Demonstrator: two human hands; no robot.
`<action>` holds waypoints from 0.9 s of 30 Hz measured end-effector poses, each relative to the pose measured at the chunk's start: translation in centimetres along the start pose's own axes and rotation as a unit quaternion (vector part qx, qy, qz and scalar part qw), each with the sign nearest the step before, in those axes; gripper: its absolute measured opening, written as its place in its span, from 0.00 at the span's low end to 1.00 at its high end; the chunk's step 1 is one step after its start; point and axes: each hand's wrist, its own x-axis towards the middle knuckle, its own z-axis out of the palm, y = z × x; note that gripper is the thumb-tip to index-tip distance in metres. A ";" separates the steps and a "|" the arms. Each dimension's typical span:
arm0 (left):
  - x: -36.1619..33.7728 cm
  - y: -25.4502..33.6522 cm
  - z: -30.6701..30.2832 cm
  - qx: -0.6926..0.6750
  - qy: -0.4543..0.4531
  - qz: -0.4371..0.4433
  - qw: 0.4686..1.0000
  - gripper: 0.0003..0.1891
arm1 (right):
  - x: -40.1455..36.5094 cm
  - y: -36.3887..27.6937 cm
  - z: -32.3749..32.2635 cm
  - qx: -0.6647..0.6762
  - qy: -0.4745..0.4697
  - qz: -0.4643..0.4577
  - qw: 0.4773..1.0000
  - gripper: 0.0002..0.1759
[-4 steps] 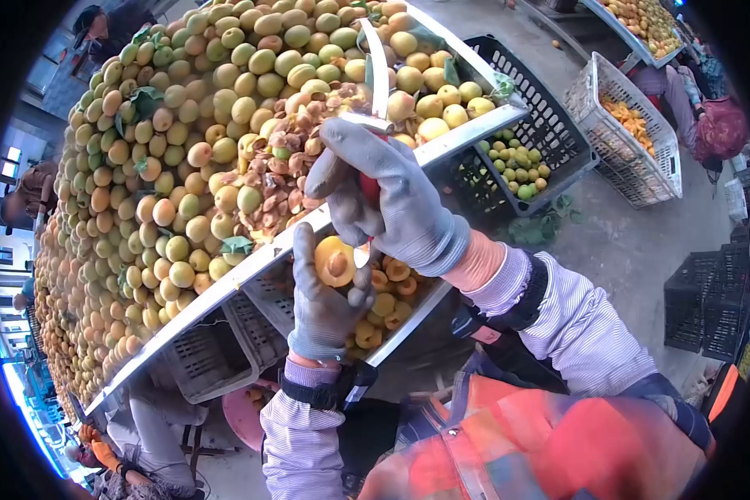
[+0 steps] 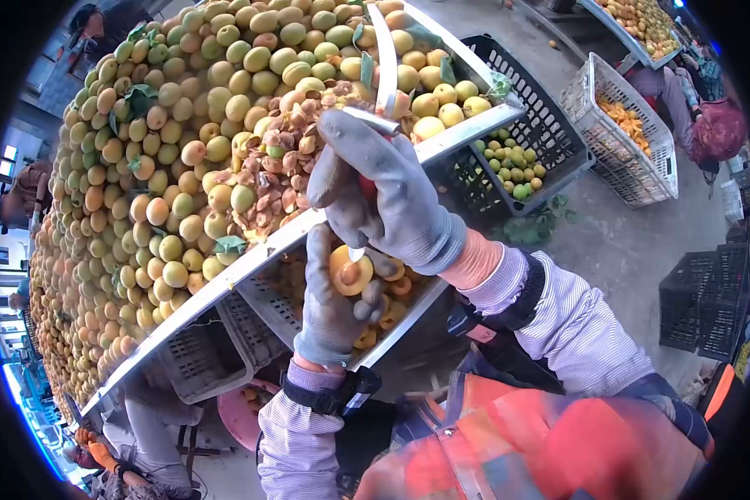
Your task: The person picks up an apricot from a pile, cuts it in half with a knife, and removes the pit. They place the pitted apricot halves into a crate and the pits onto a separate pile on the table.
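My left hand [image 2: 329, 304], in a grey glove, is closed around a halved apricot [image 2: 342, 259], its cut face turned up and the brown pit [image 2: 352, 274] still in it. Closed above it is my gloved right hand [image 2: 392, 200], gripping a small knife [image 2: 366, 187] with a red handle. The light blade tip shows below my right fingers, over the cut face at the upper edge of the pit. Most of the handle is hidden by the glove. Under my left hand, a crate [image 2: 267, 304] holds cut apricot halves [image 2: 390, 312].
A large heap of whole apricots [image 2: 175, 167] fills the metal-edged table [image 2: 225, 279], with brown pits [image 2: 279, 171] piled near its edge. Black crates [image 2: 550, 187] and a white crate [image 2: 592, 125] of apricot pieces stand right. Other people work around; an orange-gloved hand [image 2: 100, 454] shows lower left.
The apricot half has shifted right in view, and the knife tip has gone from beside the fruit to over its cut face by the pit. The whole view has moved slightly.
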 end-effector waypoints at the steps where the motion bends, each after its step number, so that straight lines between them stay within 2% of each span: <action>1: -0.2 0.1 0.4 0.028 0.016 0.032 0.999 0.33 | 0.0 0.1 0.1 -0.038 -0.023 -0.068 0.997 0.30; 2: -0.2 0.2 0.1 -0.024 0.013 -0.037 0.999 0.34 | 0.1 0.0 0.4 -0.104 -0.013 -0.088 0.991 0.22; 3: -0.2 0.2 0.1 -0.023 0.012 -0.035 0.999 0.34 | 0.5 -0.8 1.0 -0.104 -0.014 -0.090 0.990 0.22; 4: -0.3 0.1 0.0 -0.003 0.003 -0.012 1.000 0.34 | 0.8 -2.1 1.6 -0.015 0.044 0.065 0.997 0.10; 5: -0.5 0.0 0.0 0.017 -0.007 0.011 1.000 0.35 | 1.0 -2.8 2.0 0.074 0.100 0.219 0.968 0.22; 6: -0.5 -0.1 -0.2 0.015 -0.006 0.012 1.000 0.35 | 0.9 -2.0 1.9 0.031 0.078 0.161 0.983 0.23; 7: -0.5 -0.2 -0.7 0.007 -0.021 -0.019 1.000 0.35 | 1.0 -2.4 2.0 0.031 0.076 0.162 0.983 0.23; 9: -0.7 -0.2 -1.0 -0.001 -0.035 -0.049 0.998 0.35 | 1.0 -3.6 2.4 0.045 0.037 0.281 0.958 0.23; 10: -0.9 -0.3 -0.9 0.004 -0.019 -0.044 0.999 0.34 | 1.0 -3.4 2.5 0.033 0.008 0.242 0.970 0.22; 11: -1.0 -0.4 -0.9 0.010 -0.003 -0.040 0.999 0.33 | 0.7 -2.9 2.6 0.033 0.007 0.243 0.970 0.22; 13: -1.0 -0.5 -1.3 -0.012 -0.016 -0.053 0.998 0.31 | 0.2 -1.8 2.6 -0.048 -0.010 0.124 0.991 0.22; 14: -1.0 -0.5 -1.4 -0.032 -0.028 -0.065 0.997 0.28 | 0.7 -3.1 2.6 -0.026 -0.021 0.250 0.968 0.22; 18: -1.2 -0.4 -1.6 -0.062 -0.049 -0.100 0.992 0.21 | 0.3 -2.0 2.8 -0.043 -0.068 0.276 0.958 0.20; 19: -1.3 -0.9 -2.4 0.095 -0.062 -0.056 0.992 0.17 | 0.0 -1.9 3.0 -0.043 -0.067 0.276 0.958 0.20; 20: -1.3 -1.3 -2.9 0.250 -0.076 -0.010 0.965 0.13 | -0.3 -1.7 3.2 -0.069 -0.096 0.258 0.959 0.21; 21: -1.1 -1.5 -3.4 0.250 -0.078 -0.012 0.965 0.13 | -0.5 -1.3 3.4 -0.095 -0.124 0.241 0.958 0.21; 22: -1.0 -1.6 -3.7 0.009 -0.074 -0.092 0.993 0.10 | -0.8 -0.6 3.2 -0.106 -0.121 0.197 0.967 0.21; 23: -0.8 -1.6 -3.8 -0.231 -0.064 -0.167 0.956 0.08 | -0.8 -0.4 3.1 -0.108 -0.118 0.195 0.968 0.21; 24: -0.9 -1.5 -3.9 -0.229 -0.068 -0.170 0.956 0.08 | -0.9 -0.3 3.1 -0.084 -0.113 0.196 0.970 0.21; 25: -1.1 -1.5 -3.9 0.035 -0.075 -0.076 0.994 0.08 | -0.9 -0.3 3.0 -0.062 -0.107 0.196 0.973 0.21; 26: -1.2 -1.7 -3.8 0.294 -0.083 0.029 0.952 0.08 | -1.1 -0.1 2.9 -0.019 -0.104 0.233 0.967 0.20; 27: -1.4 -1.9 -2.8 0.212 -0.076 0.038 0.974 0.12 | -0.4 -1.7 2.9 0.019 -0.072 0.284 0.956 0.19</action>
